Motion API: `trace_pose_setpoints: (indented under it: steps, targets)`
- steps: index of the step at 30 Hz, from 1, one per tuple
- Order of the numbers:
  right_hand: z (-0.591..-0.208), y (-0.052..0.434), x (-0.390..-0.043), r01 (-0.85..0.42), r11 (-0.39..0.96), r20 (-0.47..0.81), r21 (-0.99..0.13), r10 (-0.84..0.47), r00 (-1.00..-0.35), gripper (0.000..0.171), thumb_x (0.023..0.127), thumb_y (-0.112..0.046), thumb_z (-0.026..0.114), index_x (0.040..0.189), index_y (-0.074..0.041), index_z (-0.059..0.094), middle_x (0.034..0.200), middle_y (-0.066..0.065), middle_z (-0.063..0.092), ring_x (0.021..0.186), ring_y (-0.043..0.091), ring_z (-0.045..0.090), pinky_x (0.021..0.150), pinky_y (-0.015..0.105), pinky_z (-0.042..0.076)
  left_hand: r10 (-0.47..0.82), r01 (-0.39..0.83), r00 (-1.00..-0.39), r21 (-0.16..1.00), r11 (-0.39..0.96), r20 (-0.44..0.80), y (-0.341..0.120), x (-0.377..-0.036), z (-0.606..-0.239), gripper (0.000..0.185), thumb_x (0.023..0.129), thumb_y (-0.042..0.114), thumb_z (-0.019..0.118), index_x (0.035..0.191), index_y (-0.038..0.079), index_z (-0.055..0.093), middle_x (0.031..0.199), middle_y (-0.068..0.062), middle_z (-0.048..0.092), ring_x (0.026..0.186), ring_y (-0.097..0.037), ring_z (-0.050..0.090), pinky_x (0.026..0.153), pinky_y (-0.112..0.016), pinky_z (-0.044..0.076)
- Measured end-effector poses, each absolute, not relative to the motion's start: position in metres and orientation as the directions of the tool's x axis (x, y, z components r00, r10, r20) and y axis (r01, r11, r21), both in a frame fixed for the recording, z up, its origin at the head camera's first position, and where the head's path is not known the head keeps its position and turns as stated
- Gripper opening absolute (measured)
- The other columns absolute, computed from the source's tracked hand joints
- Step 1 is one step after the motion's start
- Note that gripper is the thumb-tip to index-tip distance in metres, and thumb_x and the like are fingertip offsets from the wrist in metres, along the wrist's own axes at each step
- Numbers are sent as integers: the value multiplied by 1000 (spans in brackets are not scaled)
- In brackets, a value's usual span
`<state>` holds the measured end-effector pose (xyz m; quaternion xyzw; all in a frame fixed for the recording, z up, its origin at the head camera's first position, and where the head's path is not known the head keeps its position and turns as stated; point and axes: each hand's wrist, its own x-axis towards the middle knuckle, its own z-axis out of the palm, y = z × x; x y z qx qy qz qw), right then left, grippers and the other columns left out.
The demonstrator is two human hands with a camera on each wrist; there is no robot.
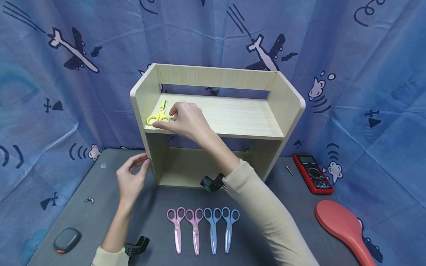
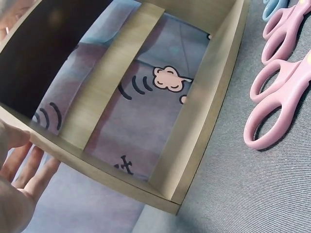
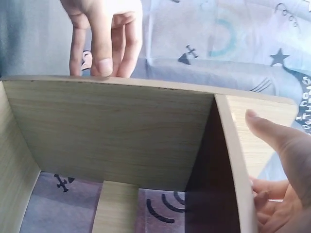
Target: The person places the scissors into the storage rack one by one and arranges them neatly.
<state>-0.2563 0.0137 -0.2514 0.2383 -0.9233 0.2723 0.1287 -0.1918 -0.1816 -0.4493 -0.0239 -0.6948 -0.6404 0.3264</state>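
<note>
A small two-tier wooden shelf [image 1: 213,133] stands on the grey table. On the left of its upper board lies a pair of yellow scissors [image 1: 162,111]. My right hand [image 1: 187,119] is over the handles, thumb by the left loop and fingers by the right one, with a gap between thumb and fingers. The right wrist view shows that hand [image 3: 286,165] beside the upper board, but not the scissors. My left hand [image 1: 131,179] touches the shelf's left side panel from outside; its fingers [image 2: 41,177] reach the panel in the left wrist view.
Two pink scissors [image 1: 178,236] and two blue scissors [image 1: 213,236] lie in a row before the shelf. To the right are a screw [image 1: 289,170], a red multimeter [image 1: 313,173] and a red paddle-shaped object [image 1: 339,220]. On the left are a metal piece [image 1: 89,200] and a grey device [image 1: 67,239].
</note>
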Motion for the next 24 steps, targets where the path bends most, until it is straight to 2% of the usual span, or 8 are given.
trace_pose_setpoints:
  steps: [2,3,12,18,24]
  targets:
    - [-252,20,-251,-526,710,378,-468,-377,-845,57,87,-57,88,115,-8,79,102,5,80,89,15,72,79,29,59,-384,447,-787,875,186,483,-182,-192,-449,21,95,-5,78,116,-4,80,99,14,76,91,-3,78,82,-14,64]
    - [-253,24,-247,-538,692,383,-482,-385,-839,56,87,-55,88,115,-8,79,102,5,80,90,16,73,81,30,59,-384,447,-787,875,184,483,-181,-191,-449,21,95,-6,78,116,-4,80,99,14,76,90,-1,77,82,-13,64]
    - [-274,74,-195,-639,495,419,-589,-490,-765,41,92,-32,87,123,-8,76,115,6,78,93,21,76,83,29,65,-375,462,-781,866,190,499,-181,-191,-450,21,95,-5,78,116,-4,80,101,6,79,91,0,76,81,-12,64]
    - [-301,111,-169,-652,441,381,-617,-557,-738,38,93,-24,87,125,-10,75,115,4,77,93,20,72,80,25,63,-376,467,-780,866,180,500,-182,-192,-453,20,96,-6,76,116,-5,80,100,15,77,90,3,76,80,-13,64]
    - [-339,143,-159,-630,366,324,-684,-622,-713,34,92,-18,86,124,-11,75,116,3,77,94,16,71,82,25,64,-389,477,-772,862,168,503,-181,-193,-455,19,96,-7,77,115,-6,80,98,19,77,88,3,77,79,-13,64]
